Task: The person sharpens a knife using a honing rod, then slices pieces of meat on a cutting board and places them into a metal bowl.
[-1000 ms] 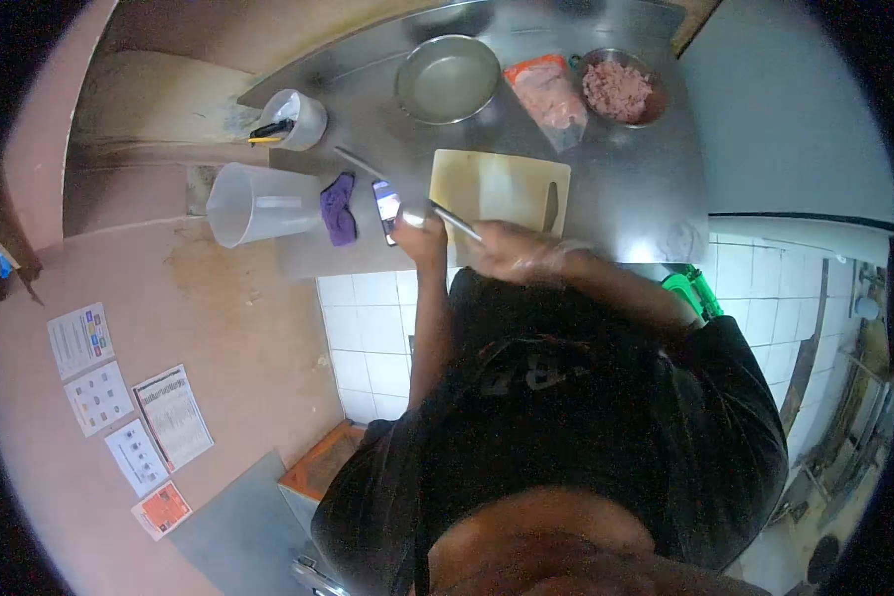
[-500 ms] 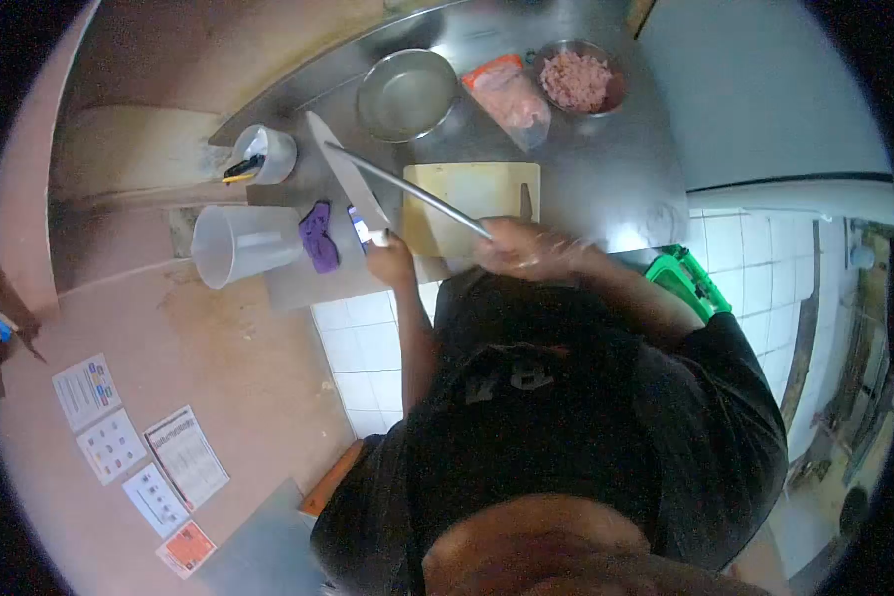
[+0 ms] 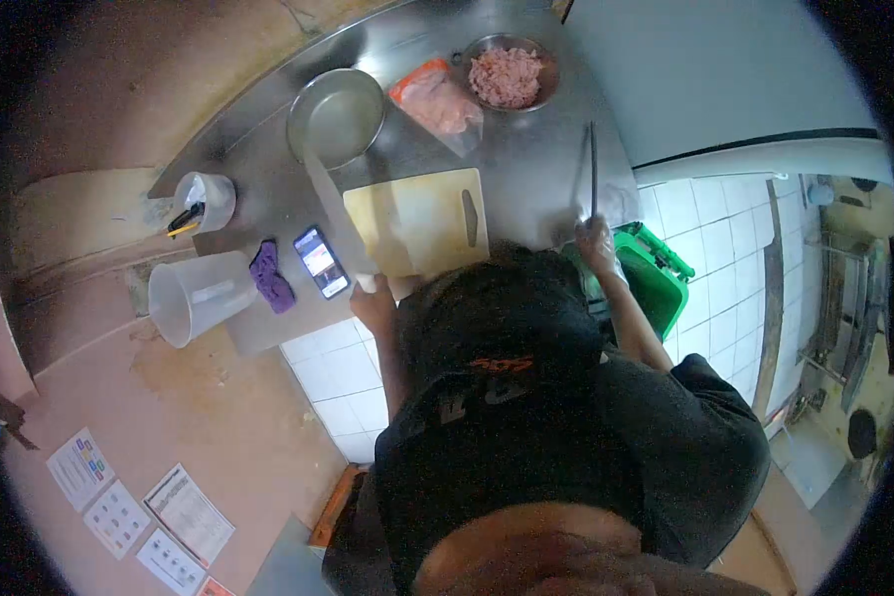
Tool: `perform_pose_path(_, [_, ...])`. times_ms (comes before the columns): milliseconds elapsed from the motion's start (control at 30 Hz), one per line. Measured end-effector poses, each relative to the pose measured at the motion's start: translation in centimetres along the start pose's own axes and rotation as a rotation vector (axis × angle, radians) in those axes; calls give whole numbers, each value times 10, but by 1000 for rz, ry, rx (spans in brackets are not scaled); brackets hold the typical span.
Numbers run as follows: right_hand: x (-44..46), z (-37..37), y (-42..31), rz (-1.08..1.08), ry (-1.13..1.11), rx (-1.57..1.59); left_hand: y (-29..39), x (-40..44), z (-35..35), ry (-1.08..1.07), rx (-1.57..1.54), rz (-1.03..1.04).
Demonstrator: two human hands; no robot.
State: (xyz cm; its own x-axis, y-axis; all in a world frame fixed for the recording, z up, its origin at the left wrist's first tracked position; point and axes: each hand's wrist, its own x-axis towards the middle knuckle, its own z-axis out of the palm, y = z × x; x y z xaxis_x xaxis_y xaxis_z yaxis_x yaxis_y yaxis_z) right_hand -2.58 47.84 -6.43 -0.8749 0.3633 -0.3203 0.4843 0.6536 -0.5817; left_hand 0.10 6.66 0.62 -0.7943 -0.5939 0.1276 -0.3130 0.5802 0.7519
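Observation:
My left hand [image 3: 374,306] is closed around the white handle of a large knife [image 3: 329,205]. Its long blade points away from me, beside the left edge of the cream cutting board [image 3: 407,223], with the tip over a round metal bowl [image 3: 320,109]. On the right, my right hand [image 3: 596,246], in a clear plastic glove, grips a sharpening steel [image 3: 594,169] that points away over the counter. Knife and steel are well apart. A phone [image 3: 322,262] with a lit screen lies left of the knife.
Toward the back sit a bag of pink meat [image 3: 441,103] and a bowl of chopped meat [image 3: 507,77]. A purple cloth [image 3: 271,277], a clear jug [image 3: 194,301] and a white tub [image 3: 215,202] stand left. A green bin [image 3: 656,288] is below my right hand.
The steel was crossing the knife blade; now my right hand has carried it far to the right. My left hand still holds the knife. The view has shifted, exposing the phone.

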Motion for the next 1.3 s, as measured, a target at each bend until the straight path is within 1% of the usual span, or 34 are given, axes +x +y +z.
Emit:
perform_pose_path(67, [2, -4, -5, 71, -37, 307, -18, 0, 13, -50, -65, 45])
perform_pose_path(100, [13, -3, -8, -61, 33, 141, -48, 0, 23, -104, -130, -18])
perform_pose_path(133, [19, -8, -26, -197, 104, -23, -39, 1, 17, -99, -129, -21])
perform_pose_path(167, [27, -19, -44, 91, -112, -146, -30, 4, 10, -160, -128, -138])
perform_pose_path(200, [25, -20, -55, 82, -114, -147, -26, 6, 6, -185, -131, -198])
perform_pose_path(233, [23, -21, -64, 37, -129, -288, -21, 8, 2, -209, -133, -257])
perform_pose_path(267, [24, -21, -68, -11, -143, -432, -20, 10, -2, -203, -134, -261])
perform_pose_path(300, [27, -2, -57, -206, 4, -399, -20, 11, -6, -195, -136, -265])
perform_pose_path(333, [22, 0, -78, -303, -44, -348, -20, 12, -10, -188, -137, -269])
perform_pose_path(400, [39, 41, -81, -602, -158, -431, -16, 13, -16, -175, -102, -271])
perform_pose_path(433, [59, 67, -88, -745, -181, -391, 0, 14, -25, -210, -127, -363])
perform_pose_path(467, [78, 93, -94, -889, -205, -352, 0, 14, -24, -200, -128, -367])
perform_pose_path(500, [84, 104, -125, -964, -184, -136, -2, 14, -24, -164, -195, -328])
perform_pose_path(533, [100, 119, -149, -985, -151, -80, -3, 12, -25, -129, -260, -288])
perform_pose_path(600, [131, 140, -181, -939, -87, -44, 3, 9, -33, -124, -251, -268])
perform_pose_path(667, [160, 152, -201, -851, -86, -69, 13, 9, -44, -108, -249, -247])
perform_pose_path(733, [181, 160, -209, -787, -105, -91, 23, 4, -58, -143, -336, -170])
perform_pose_path(800, [197, 164, -214, -742, -119, -106, 29, -4, -68, -144, -364, -201])
perform_pose_path(933, [220, 169, -219, -697, -126, -103, 44, -12, -72, -151, -435, -244])
perform_pose_path(1000, [223, 173, -218, -687, -124, -92, 32, -16, -66, -151, -478, -238])
perform_pose_path(1133, [216, 179, -203, -675, -102, -33, 26, -18, -56, -120, -316, -62])
perform_pose_path(1300, [211, 178, -184, -653, -109, 88, 37, -18, -58, -185, -259, -29])
